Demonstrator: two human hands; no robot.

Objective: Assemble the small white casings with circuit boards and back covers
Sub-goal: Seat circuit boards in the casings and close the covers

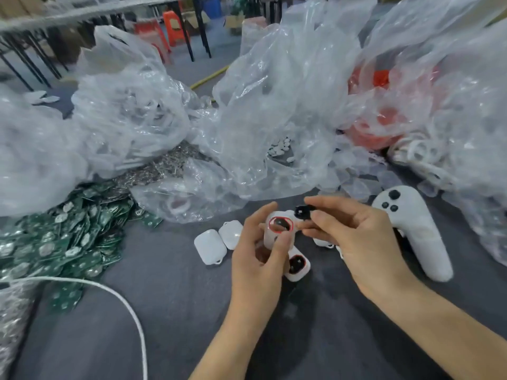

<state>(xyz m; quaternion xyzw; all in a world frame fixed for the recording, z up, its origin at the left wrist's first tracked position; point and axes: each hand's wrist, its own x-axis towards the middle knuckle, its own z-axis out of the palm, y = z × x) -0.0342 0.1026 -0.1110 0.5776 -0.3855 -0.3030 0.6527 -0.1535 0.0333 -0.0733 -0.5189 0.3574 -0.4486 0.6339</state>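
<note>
My left hand (260, 250) grips a small white casing (278, 229) above the grey table, its oval opening ringed in red and dark inside. My right hand (354, 237) pinches a small black part (301, 212) just right of and above that opening. Two closed white casings (210, 246) (231, 233) lie left of my left hand. Another casing with a red-ringed dark opening (297, 266) lies under my hands. A heap of green circuit boards (63, 237) covers the table's left side.
A white handheld controller (411, 229) lies at the right. Big clear plastic bags (274, 105) of white parts fill the back, one with red parts (378, 127). A pile of metal pins (159, 168) sits behind the boards. A white cord (129, 305) curves across the front left.
</note>
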